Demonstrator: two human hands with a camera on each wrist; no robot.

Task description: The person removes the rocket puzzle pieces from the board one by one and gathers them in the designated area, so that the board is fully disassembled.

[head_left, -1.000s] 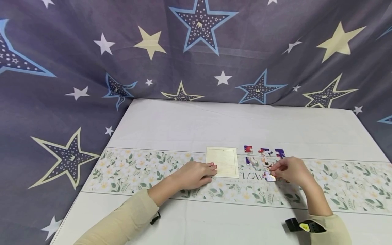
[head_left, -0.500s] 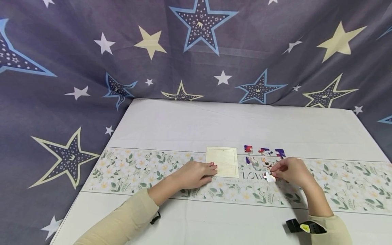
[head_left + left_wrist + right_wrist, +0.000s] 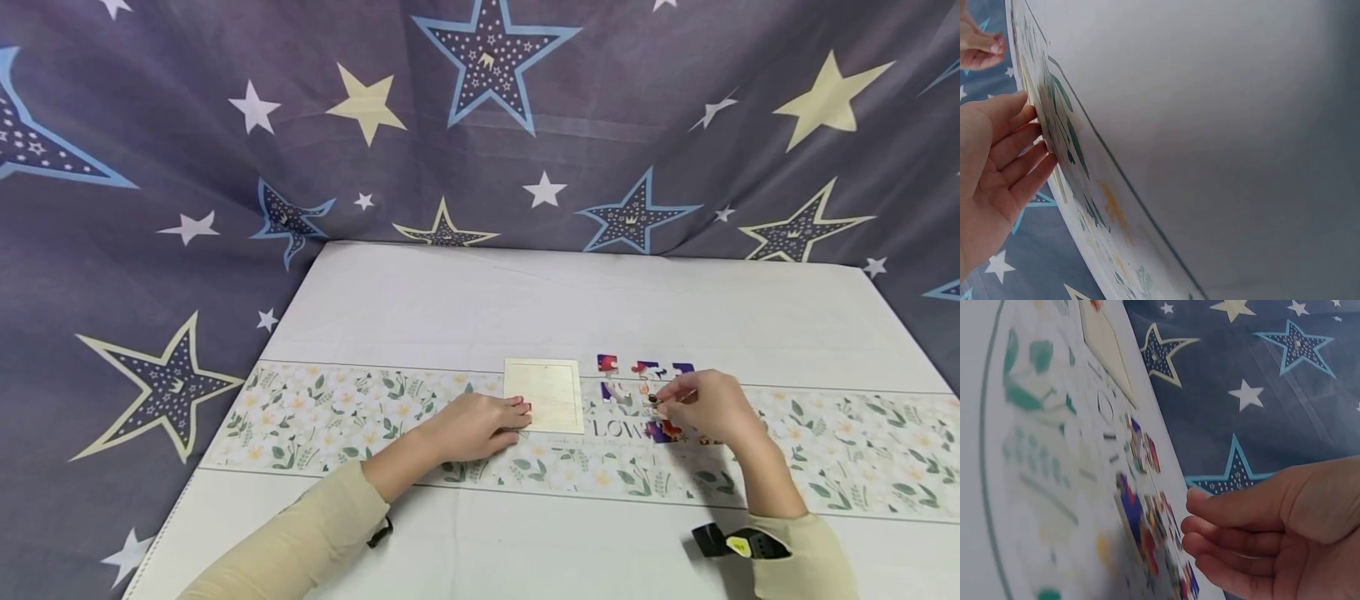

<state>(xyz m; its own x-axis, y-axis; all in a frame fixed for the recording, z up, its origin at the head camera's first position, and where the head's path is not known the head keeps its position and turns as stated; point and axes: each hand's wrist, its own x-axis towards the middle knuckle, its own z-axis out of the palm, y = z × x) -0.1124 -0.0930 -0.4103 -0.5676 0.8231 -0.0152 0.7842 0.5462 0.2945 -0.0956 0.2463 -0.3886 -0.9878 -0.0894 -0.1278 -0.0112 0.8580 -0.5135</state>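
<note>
My left hand (image 3: 480, 427) lies at the left edge of a square pale wooden puzzle tray (image 3: 546, 392), its fingertips on the tray's rim. In the left wrist view its fingers (image 3: 1022, 147) are extended and hold nothing. My right hand (image 3: 708, 408) hovers over several colourful jigsaw pieces right of the tray. Thumb and fingertips are bent towards each other in the right wrist view, with nothing visible between them. Just below them, a purple and red jigsaw piece (image 3: 663, 432) lies face up. The hand partly covers pieces on the right.
Other loose pieces lie in rough rows, including a red and purple one (image 3: 606, 363) at back left and a purple one (image 3: 616, 392) in front of it. A floral strip (image 3: 337, 417) crosses the white table (image 3: 465, 308). A starry curtain (image 3: 450, 167) hangs behind.
My right hand has let go of the front jigsaw piece and risen slightly away from it. That piece looked whitish with glare and now shows purple and red. The left hand stays put.
</note>
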